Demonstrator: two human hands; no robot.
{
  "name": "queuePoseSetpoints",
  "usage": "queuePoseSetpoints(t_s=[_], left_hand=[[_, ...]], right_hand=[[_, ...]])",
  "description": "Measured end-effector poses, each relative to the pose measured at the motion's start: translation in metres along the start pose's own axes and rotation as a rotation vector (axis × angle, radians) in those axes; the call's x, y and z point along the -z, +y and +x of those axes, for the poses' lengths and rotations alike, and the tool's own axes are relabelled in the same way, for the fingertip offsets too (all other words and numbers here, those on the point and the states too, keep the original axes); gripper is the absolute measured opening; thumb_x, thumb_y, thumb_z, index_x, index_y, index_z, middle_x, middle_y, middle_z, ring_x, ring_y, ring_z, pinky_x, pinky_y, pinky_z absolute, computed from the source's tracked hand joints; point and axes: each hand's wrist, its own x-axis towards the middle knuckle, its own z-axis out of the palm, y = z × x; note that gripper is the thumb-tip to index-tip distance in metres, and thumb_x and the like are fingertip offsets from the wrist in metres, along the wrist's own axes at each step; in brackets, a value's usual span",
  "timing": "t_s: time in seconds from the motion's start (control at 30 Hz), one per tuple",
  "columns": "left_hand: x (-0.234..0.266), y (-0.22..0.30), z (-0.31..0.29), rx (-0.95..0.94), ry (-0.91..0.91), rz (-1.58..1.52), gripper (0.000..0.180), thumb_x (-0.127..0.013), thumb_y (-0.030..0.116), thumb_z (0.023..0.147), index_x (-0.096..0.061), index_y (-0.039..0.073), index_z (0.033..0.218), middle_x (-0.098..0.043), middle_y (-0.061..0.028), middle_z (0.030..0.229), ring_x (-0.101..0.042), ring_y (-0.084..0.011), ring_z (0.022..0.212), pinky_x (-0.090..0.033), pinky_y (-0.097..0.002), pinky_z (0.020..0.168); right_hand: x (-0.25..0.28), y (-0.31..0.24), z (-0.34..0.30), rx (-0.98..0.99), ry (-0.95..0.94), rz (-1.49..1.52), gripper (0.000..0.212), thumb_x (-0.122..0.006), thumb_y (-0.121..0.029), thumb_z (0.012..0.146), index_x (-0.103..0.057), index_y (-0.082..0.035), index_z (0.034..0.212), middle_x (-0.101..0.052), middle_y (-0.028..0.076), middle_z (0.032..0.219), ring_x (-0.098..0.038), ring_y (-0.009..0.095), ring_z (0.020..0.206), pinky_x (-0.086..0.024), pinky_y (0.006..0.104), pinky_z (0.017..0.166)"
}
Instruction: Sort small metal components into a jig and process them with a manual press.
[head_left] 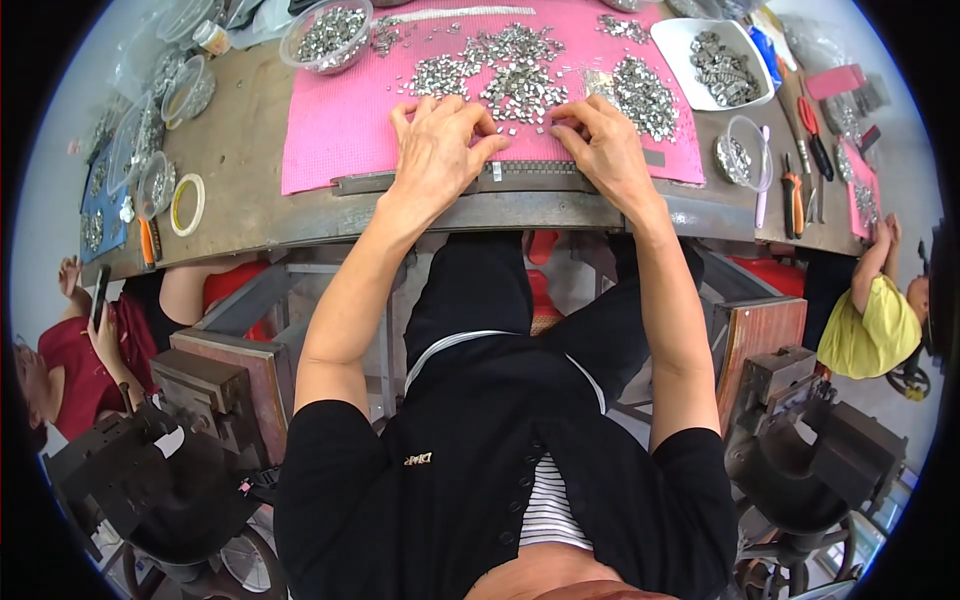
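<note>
Both of my hands are at the front of a pink ribbed mat (340, 140) on the bench. My left hand (435, 150) is curled, thumb and forefinger close together by a few loose metal pieces; what lies between the tips is too small to make out. Facing it, my right hand (608, 155) is bent in a similar pinch, its tips hiding anything they hold. Just beyond the fingers lies a heap of small shiny metal pieces (522, 92). A dark slotted metal strip (540, 169) runs along the mat's front edge below both hands.
A clear round tub (328, 62) of metal pieces stands far left, a white tray (690, 50) far right. Right of the mat lie orange-handled pliers (793, 205) and red-handled pliers (812, 130); a tape roll (188, 205) lies left. Other people sit at both sides.
</note>
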Motion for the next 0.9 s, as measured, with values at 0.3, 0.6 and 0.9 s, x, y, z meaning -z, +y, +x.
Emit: queuePoseSetpoints(t_s=[0.3, 0.6, 0.9], left_hand=[[-0.001, -0.002, -0.003, -0.024, 0.037, 0.034, 0.015, -0.077, 0.028, 0.086, -0.077, 0.013, 0.087, -0.063, -0.0020, 0.084, -0.059, -0.0228, 0.088, -0.030, -0.0482, 0.100], [0.002, -0.003, -0.001, -0.032, -0.044, 0.023, 0.015, -0.076, 0.029, 0.088, -0.077, 0.016, 0.095, -0.062, 0.0003, 0.085, -0.058, -0.0198, 0.090, -0.030, -0.0465, 0.102], [0.006, -0.010, -0.004, -0.027, -0.024, -0.048, 0.009, -0.072, 0.021, 0.090, -0.078, 0.017, 0.095, -0.065, -0.0010, 0.087, -0.062, -0.0220, 0.093, -0.028, -0.0557, 0.106]], right_hand=[[-0.004, 0.002, 0.005, 0.111, 0.011, -0.095, 0.012, -0.074, -0.007, 0.087, -0.073, -0.001, 0.097, -0.065, 0.012, 0.086, -0.065, 0.029, 0.075, -0.051, 0.0386, 0.068], [-0.005, 0.002, 0.003, 0.191, -0.034, -0.065, 0.010, -0.074, -0.014, 0.088, -0.071, -0.005, 0.092, -0.063, 0.007, 0.086, -0.062, 0.027, 0.078, -0.044, 0.0396, 0.079], [-0.004, 0.000, 0.005, 0.124, -0.069, -0.018, 0.010, -0.074, -0.014, 0.088, -0.073, -0.006, 0.094, -0.063, 0.009, 0.085, -0.064, 0.030, 0.076, -0.047, 0.0421, 0.076]])
